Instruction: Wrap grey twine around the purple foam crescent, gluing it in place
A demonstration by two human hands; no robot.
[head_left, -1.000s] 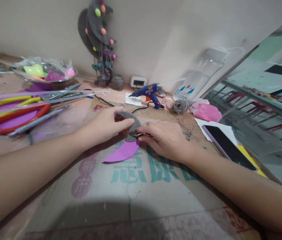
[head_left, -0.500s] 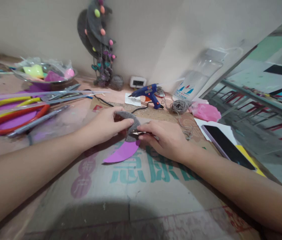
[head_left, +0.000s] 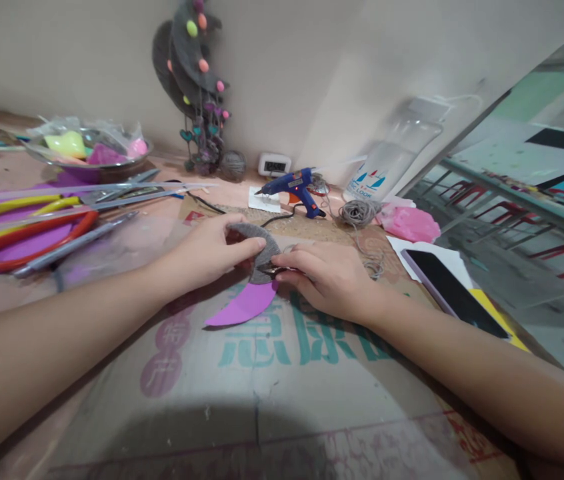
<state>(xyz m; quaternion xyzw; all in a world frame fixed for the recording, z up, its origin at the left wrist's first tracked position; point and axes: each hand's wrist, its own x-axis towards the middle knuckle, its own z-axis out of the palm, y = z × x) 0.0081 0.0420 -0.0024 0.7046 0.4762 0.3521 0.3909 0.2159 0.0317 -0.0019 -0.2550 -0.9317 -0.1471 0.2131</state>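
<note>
A purple crescent cutout [head_left: 242, 307] is wound with grey yarn over its upper part, and its lower tip is bare purple. My left hand [head_left: 212, 250] grips the wrapped upper end, thumb on top and fingers behind. At the crescent's right edge, my right hand [head_left: 329, 277] is closed in a pinch on grey yarn [head_left: 263, 263], close to where the wrapping ends. The strand between those fingertips is mostly hidden. From a loose ball of grey yarn [head_left: 359, 213], strands trail down behind my right hand.
Printed cardboard [head_left: 202, 407] lies under my hands. Beyond stand a blue glue gun [head_left: 295, 187], a small clock [head_left: 275, 164] and a water bottle [head_left: 392, 150]. Scissors [head_left: 37, 230] and a bowl [head_left: 89, 160] are left; a phone [head_left: 455, 293] lies right. A crescent decoration [head_left: 189, 60] leans on the wall.
My right fingertips have shifted slightly at the crescent's edge, and the light gap seen there has closed up. My left hand keeps its hold; the view has moved a little.
</note>
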